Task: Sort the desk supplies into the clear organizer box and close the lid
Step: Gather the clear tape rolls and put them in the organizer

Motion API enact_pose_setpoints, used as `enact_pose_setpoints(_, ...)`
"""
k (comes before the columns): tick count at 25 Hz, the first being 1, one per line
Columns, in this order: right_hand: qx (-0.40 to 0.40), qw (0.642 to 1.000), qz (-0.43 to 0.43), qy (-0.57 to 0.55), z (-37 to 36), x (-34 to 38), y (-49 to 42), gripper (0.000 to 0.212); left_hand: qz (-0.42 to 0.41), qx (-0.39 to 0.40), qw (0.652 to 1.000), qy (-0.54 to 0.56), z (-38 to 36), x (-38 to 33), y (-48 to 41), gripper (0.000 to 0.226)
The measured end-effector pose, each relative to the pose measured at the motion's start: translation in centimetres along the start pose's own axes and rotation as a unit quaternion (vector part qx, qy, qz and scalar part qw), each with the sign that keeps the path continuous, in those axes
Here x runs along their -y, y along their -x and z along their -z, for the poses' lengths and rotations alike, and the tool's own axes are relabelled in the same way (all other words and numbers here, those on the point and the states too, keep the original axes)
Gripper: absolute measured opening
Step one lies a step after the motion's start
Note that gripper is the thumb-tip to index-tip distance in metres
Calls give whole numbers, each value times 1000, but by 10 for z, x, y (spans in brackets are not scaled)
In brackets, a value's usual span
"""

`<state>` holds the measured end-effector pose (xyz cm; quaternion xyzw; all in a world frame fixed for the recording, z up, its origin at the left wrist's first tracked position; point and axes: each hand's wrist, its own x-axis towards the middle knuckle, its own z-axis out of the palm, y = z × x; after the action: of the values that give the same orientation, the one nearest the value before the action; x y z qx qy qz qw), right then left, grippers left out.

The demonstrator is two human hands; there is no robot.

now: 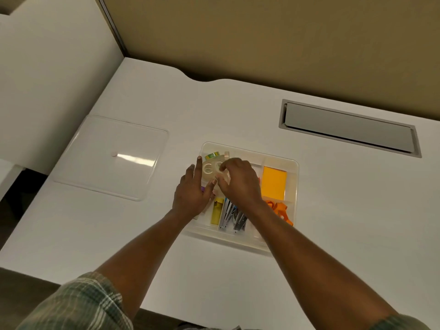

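White desk (238,110), carrying everything I list below. Grey cable hatch (347,127), set flush into the desk at the far right, flap down. Clear lid (112,158), flat on the desk, well left of the box. Clear organizer box (296,186), uncovered, divided into compartments, at the desk's middle. Left hand (192,194), over the box's left edge, fingers straight and spread, holding nothing, index tip beside the tapes. Right hand (240,182), fingers curled down, pinching a clear tape roll (219,166) in the far-left compartment. Orange sticky-note pad (273,183), right compartment. Pens (234,216), bundled in a near compartment. Orange scissors (281,209), near-right compartment. Yellow item (217,210), left of the pens; I cannot tell its type. Second clear tape roll (208,169), touching the first. Green tape roll (212,155), behind both; its print is too small for me to read.
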<state>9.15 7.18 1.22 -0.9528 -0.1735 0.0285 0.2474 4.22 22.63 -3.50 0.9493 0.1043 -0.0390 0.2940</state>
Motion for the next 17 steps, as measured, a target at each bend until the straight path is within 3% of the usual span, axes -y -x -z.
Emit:
enact_pose_setpoints(3, 31, 996, -11, 82, -13, 4, 5, 35, 5, 2, 1000, 3, 1, -1, -1, 78)
enact_pose_setpoints(5, 35, 997, -29, 65, -14, 4, 8, 40, 2, 1, 1000, 12, 2, 0, 0, 77)
enact_pose_setpoints(11, -48, 996, -79, 19, 6, -26, 27, 45, 13, -5, 998, 66, 8, 0, 1, 76)
enact_pose_setpoints(17, -71, 977, -200, 17, 24, -71, 65, 63, 28, -108, 994, 19, 31, 35, 2, 60)
